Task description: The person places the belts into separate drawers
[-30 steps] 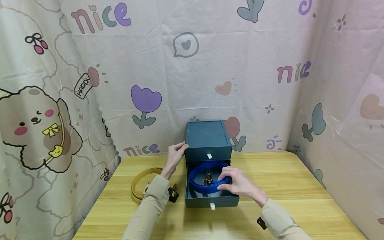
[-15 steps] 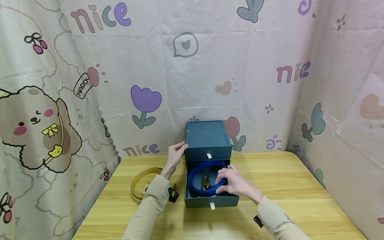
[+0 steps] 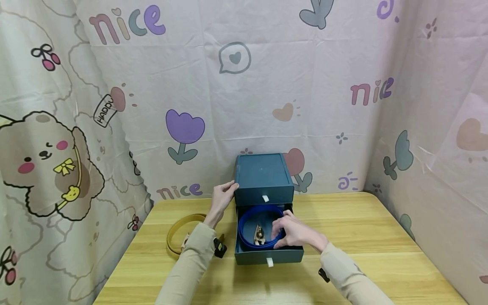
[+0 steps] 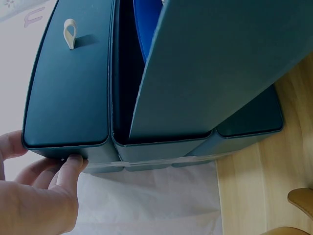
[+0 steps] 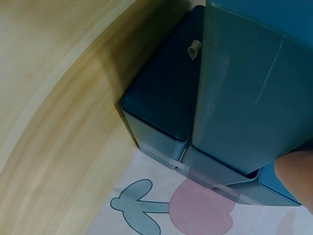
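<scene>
Printed cloth (image 3: 236, 93) is hanging behind and to both sides of a wooden table (image 3: 343, 220). Near its far edge a dark teal box (image 3: 263, 169) with white pull tabs is standing; its middle drawer (image 3: 249, 257) is jutting out toward the near side, between the upper and lower ones.

Blue belt (image 3: 242, 228): sitting coiled inside this drawer, its gold buckle (image 3: 259, 235) showing within the loop. Whether the coil is resting fully on the drawer floor: cannot tell.

Right hand (image 3: 293, 228): reaching over the drawer's right wall and pinching the coil's near-right part between thumb and fingers, hiding that stretch of belt.

Left hand (image 3: 222, 198): extending its fingers, not clenched, and touching the upper left side of the box at the near corner.

Surroundings: a tan belt (image 3: 169, 239) is lying coiled on the table, left of the box and apart from it. The left sleeve (image 3: 190, 258) is crossing in front of its right part. A black wrist camera (image 3: 220, 248) is sitting just left of the drawer. The drawer walls are enclosing the blue belt; in the head view, the drawer is blocking sight of the lower one.
</scene>
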### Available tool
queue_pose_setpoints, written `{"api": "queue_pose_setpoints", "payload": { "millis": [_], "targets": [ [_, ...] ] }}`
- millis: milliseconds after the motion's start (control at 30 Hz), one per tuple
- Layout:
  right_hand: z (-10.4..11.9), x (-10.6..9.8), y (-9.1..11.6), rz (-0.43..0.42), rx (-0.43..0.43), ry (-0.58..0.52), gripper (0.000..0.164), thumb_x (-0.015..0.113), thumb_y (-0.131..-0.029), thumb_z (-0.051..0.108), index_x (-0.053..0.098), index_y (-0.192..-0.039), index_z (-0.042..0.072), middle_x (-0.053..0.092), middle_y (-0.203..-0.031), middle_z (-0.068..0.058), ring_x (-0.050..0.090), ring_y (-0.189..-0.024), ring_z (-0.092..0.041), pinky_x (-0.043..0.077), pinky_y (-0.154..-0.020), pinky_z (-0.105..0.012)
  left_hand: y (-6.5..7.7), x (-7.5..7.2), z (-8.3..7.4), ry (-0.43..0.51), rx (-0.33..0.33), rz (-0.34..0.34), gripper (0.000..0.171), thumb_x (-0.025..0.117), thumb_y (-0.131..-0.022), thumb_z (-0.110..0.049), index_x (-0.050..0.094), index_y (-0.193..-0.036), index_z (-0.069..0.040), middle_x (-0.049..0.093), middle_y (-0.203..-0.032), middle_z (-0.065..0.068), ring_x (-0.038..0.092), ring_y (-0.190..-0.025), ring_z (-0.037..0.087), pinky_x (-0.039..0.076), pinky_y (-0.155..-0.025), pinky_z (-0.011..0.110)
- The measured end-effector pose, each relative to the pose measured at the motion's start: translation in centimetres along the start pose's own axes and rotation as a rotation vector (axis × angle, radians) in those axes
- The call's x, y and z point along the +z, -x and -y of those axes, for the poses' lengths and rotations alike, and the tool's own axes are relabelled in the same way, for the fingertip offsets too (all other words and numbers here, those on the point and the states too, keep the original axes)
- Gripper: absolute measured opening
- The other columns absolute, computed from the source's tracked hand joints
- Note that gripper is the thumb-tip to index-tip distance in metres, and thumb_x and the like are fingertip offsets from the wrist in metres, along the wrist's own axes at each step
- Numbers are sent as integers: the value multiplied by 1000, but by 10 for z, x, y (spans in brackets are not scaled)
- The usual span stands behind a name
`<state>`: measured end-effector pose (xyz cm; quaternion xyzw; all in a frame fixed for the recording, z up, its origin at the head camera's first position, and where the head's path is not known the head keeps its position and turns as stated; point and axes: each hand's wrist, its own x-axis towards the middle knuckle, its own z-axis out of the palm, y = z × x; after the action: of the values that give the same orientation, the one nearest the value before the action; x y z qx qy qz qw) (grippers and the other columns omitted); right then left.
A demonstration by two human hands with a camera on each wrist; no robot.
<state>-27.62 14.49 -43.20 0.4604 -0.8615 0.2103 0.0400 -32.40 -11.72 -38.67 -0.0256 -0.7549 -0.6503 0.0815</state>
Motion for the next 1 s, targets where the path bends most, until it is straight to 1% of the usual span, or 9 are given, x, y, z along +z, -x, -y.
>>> {"api": "queue_pose_setpoints", "payload": {
  "millis": [100,200,300,367,467,533,633,833,1000],
  "targets": [
    [-2,-1,-3,11,-22,0,12,88,-76,28,77,-77,23,69,-77,19,59,-77,5,31,-97,-48,0,0,0,-3,-2,-5,45,64,-98,-25,61,-137,-3,44,-58,-9,37,-53,7,34,-55,19],
    [-4,-1,-4,18,-30,1,12,89,-75,28,77,-76,23,69,-76,19,59,-75,6,31,-91,-39,0,0,-1,-10,-3,-9,45,64,-98,-25,61,-137,-3,50,-66,-5,40,-56,7,36,-58,19],
    [-4,-3,-6,48,-8,1,12,89,-75,28,77,-76,24,69,-76,20,59,-73,5,29,-87,-32,1,0,0,-22,2,-16,45,64,-98,-25,62,-137,-2,63,-82,-3,43,-62,8,40,-62,19],
    [-3,-3,-7,79,14,1,12,89,-74,26,78,-76,24,70,-76,20,60,-73,4,29,-85,-29,1,0,0,-23,0,-15,45,64,-98,-26,62,-137,-3,62,-84,-1,43,-62,9,39,-62,20],
    [-1,-5,-9,119,41,5,11,89,-74,23,78,-76,24,71,-77,19,62,-73,0,29,-83,-27,1,-1,0,-24,2,-14,44,64,-98,-25,63,-136,-4,58,-77,-5,42,-59,8,38,-60,19],
    [-1,-5,-9,133,46,11,12,89,-74,22,78,-76,23,72,-78,18,64,-74,-2,29,-82,-26,1,0,0,-19,0,-9,44,64,-98,-25,63,-137,-4,47,-64,-6,38,-55,8,35,-57,19],
    [-1,-5,-10,145,49,21,12,89,-74,21,78,-77,23,73,-79,18,65,-75,-3,29,-82,-26,1,-1,0,-15,4,-5,43,63,-98,-24,62,-137,-4,42,-56,-10,37,-52,7,33,-55,19],
    [-1,-5,-10,154,54,31,12,90,-73,22,78,-78,24,73,-79,19,65,-75,-4,30,-83,-26,1,0,0,-12,10,4,44,64,-98,-24,62,-137,-3,38,-52,-11,35,-51,7,32,-54,19],
    [-2,-5,-9,163,63,30,13,90,-73,22,78,-78,25,72,-79,21,65,-75,-3,29,-83,-27,0,0,0,-14,12,10,45,63,-99,-23,61,-138,-3,40,-53,-10,35,-51,7,32,-54,19]
  ]
}}
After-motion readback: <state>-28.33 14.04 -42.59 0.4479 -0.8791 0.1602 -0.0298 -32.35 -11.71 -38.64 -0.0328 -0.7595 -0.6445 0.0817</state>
